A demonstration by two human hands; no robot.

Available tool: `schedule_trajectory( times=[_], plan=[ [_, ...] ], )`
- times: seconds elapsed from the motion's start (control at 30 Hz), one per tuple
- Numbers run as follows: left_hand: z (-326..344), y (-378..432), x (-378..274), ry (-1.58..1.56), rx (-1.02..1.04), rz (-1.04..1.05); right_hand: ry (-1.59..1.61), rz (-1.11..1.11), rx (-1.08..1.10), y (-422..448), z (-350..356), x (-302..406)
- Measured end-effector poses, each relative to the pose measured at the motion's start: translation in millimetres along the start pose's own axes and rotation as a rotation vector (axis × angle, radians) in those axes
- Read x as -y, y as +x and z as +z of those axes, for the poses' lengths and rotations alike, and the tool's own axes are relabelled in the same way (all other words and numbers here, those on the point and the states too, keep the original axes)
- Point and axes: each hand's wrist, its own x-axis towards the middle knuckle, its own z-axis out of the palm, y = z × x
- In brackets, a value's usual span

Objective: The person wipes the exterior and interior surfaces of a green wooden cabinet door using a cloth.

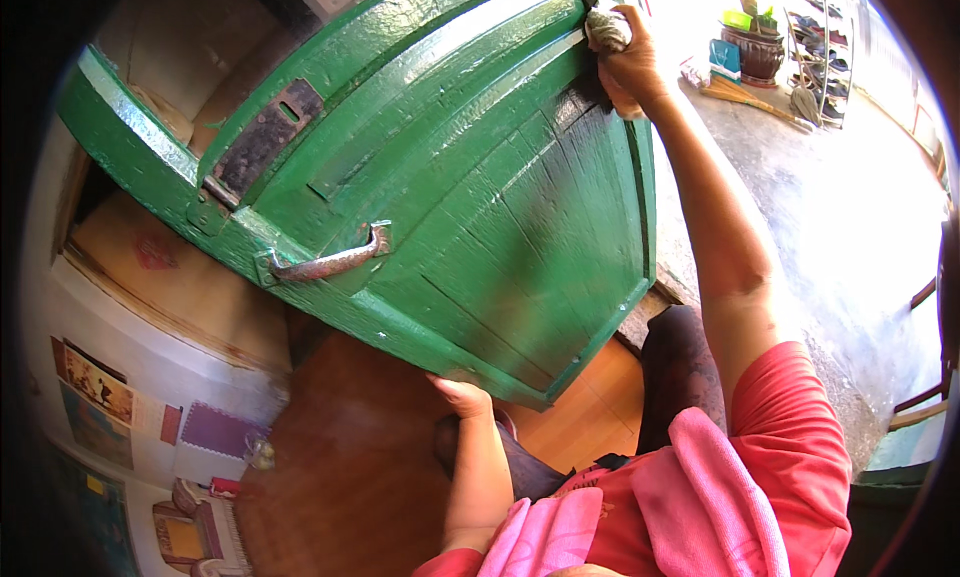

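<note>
A green painted wooden door [480, 209] stands before me, with a worn metal pull handle [330, 262] and a dark metal hasp plate [262, 138]. My right hand [634, 51], arm stretched out, grips a crumpled pale cloth [609, 27] against the door's far edge at the top of the view. A dark smudged patch lies on the panel beside it. At the door's near edge is my left hand [465, 395], its thumb showing and its fingers hidden behind the wood, so its hold cannot be fully seen. A pink towel [720, 494] hangs over my red shirt.
Wood-coloured flooring [337, 457] lies below, meeting a sunlit concrete floor [757, 194] at a threshold on the right. A brown plant pot [754, 51], a broom [750, 100] and a shoe rack [829, 59] stand at the upper right. Pictures [97, 389] hang at left.
</note>
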Motion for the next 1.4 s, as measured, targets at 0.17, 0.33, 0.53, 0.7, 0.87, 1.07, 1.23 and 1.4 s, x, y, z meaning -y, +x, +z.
schedule_trajectory(
  times=[0.17,0.33,0.53,0.7,0.87,1.07,1.23,1.4],
  plan=[
    [-4.4,2.4,-1.3,-0.028,0.018,-0.034,0.354,0.047,0.133,-37.0,11.9,64.4],
    [-6.9,3.0,-1.9,0.01,0.001,-0.044,-0.183,-0.313,0.227,-49.9,0.1,105.2],
    [-7.0,5.3,-7.1,-0.051,0.043,-0.008,-0.001,-0.045,-0.278,11.2,18.4,94.9],
    [13.9,-1.2,-18.1,-0.106,-0.026,-0.054,0.021,0.089,-0.031,21.7,3.9,67.3],
    [9.5,0.0,-12.4,-0.078,-0.013,-0.007,-0.091,-0.21,-0.142,6.6,12.8,12.3],
    [-9.7,-1.0,-5.6,-0.032,-0.042,-0.08,-0.014,0.049,0.011,4.9,11.0,91.2],
    [2.3,-4.2,1.1,-0.063,-0.024,-0.109,0.362,-0.215,0.089,-20.9,35.9,168.9],
    [1.5,-4.2,-0.7,0.012,-0.103,-0.096,0.198,-0.607,0.18,-55.4,43.3,249.0]
  ],
)
